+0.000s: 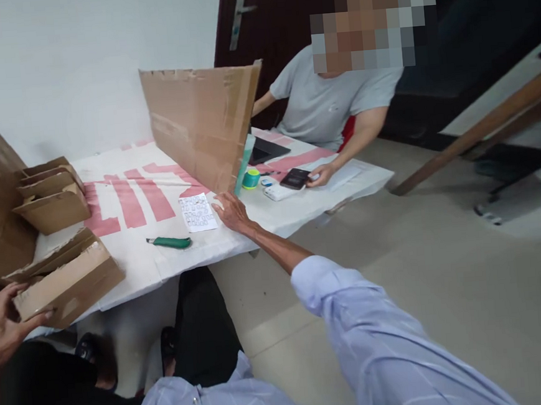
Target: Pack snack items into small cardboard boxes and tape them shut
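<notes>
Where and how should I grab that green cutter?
Probably by the thick handle of the green cutter, coming from the near side of the table: it lies flat by that edge, and its narrow tip points left in this view, so avoid it.

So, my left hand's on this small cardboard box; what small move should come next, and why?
I'd probably slide the small cardboard box farther onto the table: it sits right at the front edge, and your left hand has hold of one end.
</notes>
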Tool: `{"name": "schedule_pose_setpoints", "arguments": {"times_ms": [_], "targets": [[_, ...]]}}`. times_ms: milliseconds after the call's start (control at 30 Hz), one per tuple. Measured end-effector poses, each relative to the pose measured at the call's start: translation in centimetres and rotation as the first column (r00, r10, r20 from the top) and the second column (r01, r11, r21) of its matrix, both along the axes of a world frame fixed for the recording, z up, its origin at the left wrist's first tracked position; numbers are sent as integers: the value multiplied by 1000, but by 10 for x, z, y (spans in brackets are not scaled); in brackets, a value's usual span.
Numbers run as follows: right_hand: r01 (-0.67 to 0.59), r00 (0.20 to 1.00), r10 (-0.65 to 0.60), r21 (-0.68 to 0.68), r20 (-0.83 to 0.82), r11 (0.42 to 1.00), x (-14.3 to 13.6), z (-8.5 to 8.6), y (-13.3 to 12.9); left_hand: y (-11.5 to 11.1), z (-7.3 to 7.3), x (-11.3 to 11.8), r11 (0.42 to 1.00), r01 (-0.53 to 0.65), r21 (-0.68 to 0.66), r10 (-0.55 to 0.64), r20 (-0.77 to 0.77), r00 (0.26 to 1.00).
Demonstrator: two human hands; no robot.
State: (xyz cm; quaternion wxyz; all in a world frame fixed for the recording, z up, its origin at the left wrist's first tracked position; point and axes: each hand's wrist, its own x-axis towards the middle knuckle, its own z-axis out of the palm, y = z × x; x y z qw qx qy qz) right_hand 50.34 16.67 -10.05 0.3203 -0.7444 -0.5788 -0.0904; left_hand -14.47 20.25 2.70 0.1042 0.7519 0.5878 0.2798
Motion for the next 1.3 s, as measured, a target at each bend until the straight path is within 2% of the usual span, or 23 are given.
{"name": "schedule_pose_setpoints", "arguments": {"times_ms": [100,233,400,500,567,633,667,733,833,900,967,1133,1200,1300], "targets": [[-163,986,164,-52,18,985,-32,4,-8,-7,4,9,999,53,13,-53,-1,999],[-348,933,360,-210,20,913,-83,0,-14,-21,0,17,995,100,28,-101,53,993],[-399,895,440,-306,74,864,-124,-20,-16,-43,-17,18,980,189,54,-195,150,969],[-399,889,443,-280,113,873,-136,-23,-16,-57,-26,18,971,217,97,-230,150,962],[-406,897,428,-178,108,896,-149,-12,-17,-68,-31,19,964,232,129,-248,130,960],[-468,879,468,-15,89,883,-170,8,-20,-78,-33,22,956,251,150,-269,114,956],[-526,850,520,66,89,848,-184,21,-21,-82,-34,24,951,264,159,-283,109,953],[-674,739,661,152,134,723,-215,48,-23,-87,-34,27,940,285,184,-307,102,946],[-823,567,798,91,205,561,-258,79,-28,-93,-35,31,932,295,212,-319,87,944],[-860,501,829,36,249,509,-275,87,-36,-96,-36,30,930,295,221,-318,80,945],[-868,479,817,31,321,496,-283,84,-51,-100,-39,28,926,295,235,-323,90,942],[-867,453,734,59,506,495,-284,54,-93,-106,-48,24,920,286,268,-335,154,930],[-864,461,726,71,510,498,-283,47,-101,-105,-50,24,915,298,270,-348,158,924],[-867,472,754,86,457,490,-281,46,-101,-102,-51,25,908,312,279,-362,152,919]]}}
